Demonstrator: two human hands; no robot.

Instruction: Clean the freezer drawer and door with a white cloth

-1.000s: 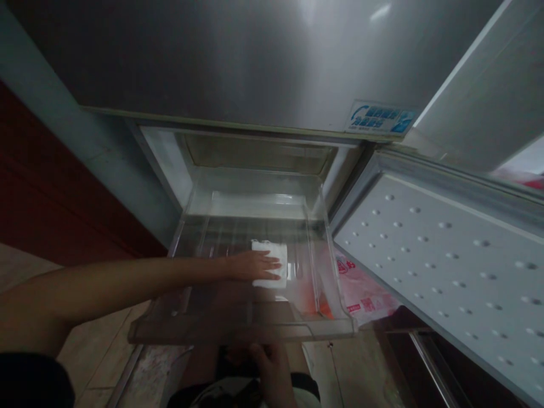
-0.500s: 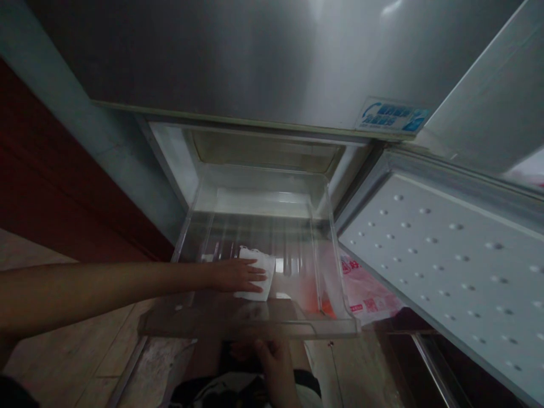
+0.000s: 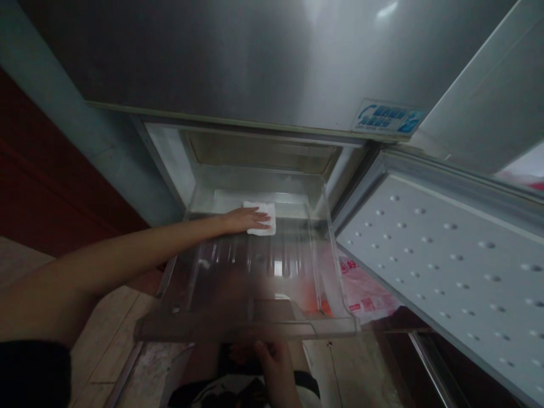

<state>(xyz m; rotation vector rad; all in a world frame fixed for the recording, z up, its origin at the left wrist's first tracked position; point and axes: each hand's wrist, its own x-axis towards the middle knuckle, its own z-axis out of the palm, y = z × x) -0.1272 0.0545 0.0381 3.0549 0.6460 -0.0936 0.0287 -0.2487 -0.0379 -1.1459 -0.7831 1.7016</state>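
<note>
The white cloth (image 3: 272, 211) lies directly under the fingers of the left hand (image 3: 243, 220), which rests on it palm down with the fingers slightly spread rather than curled round it. Both are in the clear drawer (image 3: 293, 255), well beyond the right hand (image 3: 275, 362), toward the rear of the drawer floor. Even pressure through flat fingers should suit the cloth best, and the ridges on the near side of the left hand probably call for strokes along their length. The right hand is at the drawer's front edge, close to the body; whether it grips that edge, I cannot tell. The left forearm crosses the drawer's left wall, which likely limits how low the wrist can sit. Ahead of and above the left hand, the upper steel door (image 3: 204, 56) overhangs the compartment, leaving little height at the back. To the right of both hands, the open lower door (image 3: 433, 266) hems in that side, with a pink-printed plastic bag (image 3: 368, 297) between it and the drawer.
</note>
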